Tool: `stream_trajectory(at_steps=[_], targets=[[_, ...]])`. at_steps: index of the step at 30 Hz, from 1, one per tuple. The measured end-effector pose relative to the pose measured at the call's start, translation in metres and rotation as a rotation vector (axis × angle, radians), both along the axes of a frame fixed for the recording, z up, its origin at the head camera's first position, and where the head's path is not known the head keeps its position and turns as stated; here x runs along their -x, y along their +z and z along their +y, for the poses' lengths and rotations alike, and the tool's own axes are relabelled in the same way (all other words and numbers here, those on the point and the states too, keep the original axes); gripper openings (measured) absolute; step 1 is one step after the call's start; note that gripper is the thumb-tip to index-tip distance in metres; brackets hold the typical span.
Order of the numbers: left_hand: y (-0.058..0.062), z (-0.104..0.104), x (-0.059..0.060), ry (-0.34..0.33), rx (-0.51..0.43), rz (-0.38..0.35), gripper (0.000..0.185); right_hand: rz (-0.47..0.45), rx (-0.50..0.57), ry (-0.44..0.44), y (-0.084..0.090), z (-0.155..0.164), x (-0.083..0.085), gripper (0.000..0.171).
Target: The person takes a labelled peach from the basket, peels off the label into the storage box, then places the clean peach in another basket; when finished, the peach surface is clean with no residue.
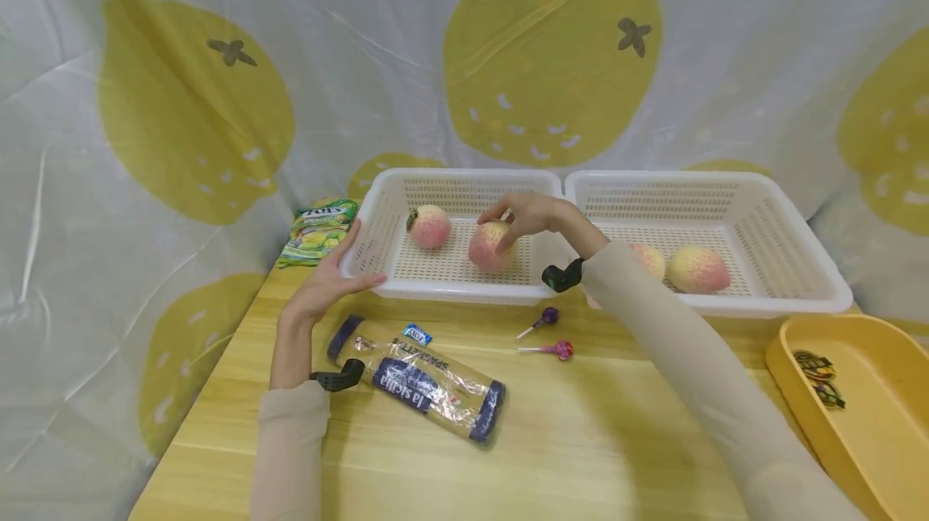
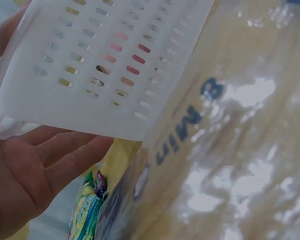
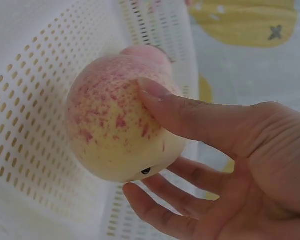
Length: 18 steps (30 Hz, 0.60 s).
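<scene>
My right hand (image 1: 518,218) reaches into the left white basket (image 1: 443,289). Its thumb lies on a pink-yellow peach (image 1: 489,248) that sits on the basket floor. In the right wrist view the thumb (image 3: 180,112) rests straight on the peach (image 3: 115,125), and the other fingers (image 3: 160,210) spread loosely below it. A second peach (image 1: 429,227) lies further left in the same basket. My left hand (image 1: 327,279) rests flat with straight fingers against the basket's front left corner (image 2: 90,100).
The right white basket (image 1: 726,307) holds two peaches (image 1: 698,269). A spaghetti packet (image 1: 421,380) lies by my left wrist, and two lollipops (image 1: 551,350) lie before the baskets. A green candy bag (image 1: 319,232) is at the far left, a yellow tray (image 1: 776,360) at the right.
</scene>
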<state>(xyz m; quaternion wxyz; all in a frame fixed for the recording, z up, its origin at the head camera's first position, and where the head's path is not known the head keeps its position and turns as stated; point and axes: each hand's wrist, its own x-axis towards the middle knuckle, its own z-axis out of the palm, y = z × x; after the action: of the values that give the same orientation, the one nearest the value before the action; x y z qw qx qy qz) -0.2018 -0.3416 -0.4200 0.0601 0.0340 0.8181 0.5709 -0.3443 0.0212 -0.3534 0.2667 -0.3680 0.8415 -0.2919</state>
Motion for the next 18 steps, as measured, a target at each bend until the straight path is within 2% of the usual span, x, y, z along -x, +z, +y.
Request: stream_trajectory(at_steps=[4, 10, 14, 18], targets=[[0.0, 0.0, 0.004, -0.001, -0.003, -0.012, 0.109, 0.066, 0.096, -0.051, 0.016, 0.023, -0.013, 0.06], [0.001, -0.005, 0.006, 0.025, 0.017, -0.035, 0.111, 0.122, 0.261, -0.113, 0.034, 0.067, -0.053, 0.061], [0.003, -0.01, 0.004, 0.03, 0.022, -0.043, 0.11, 0.125, 0.349, -0.163, 0.033, 0.1, -0.085, 0.063], [0.005, -0.012, 0.003, 0.024, 0.03, -0.045, 0.11, 0.192, 0.369, -0.229, 0.022, 0.131, -0.119, 0.064]])
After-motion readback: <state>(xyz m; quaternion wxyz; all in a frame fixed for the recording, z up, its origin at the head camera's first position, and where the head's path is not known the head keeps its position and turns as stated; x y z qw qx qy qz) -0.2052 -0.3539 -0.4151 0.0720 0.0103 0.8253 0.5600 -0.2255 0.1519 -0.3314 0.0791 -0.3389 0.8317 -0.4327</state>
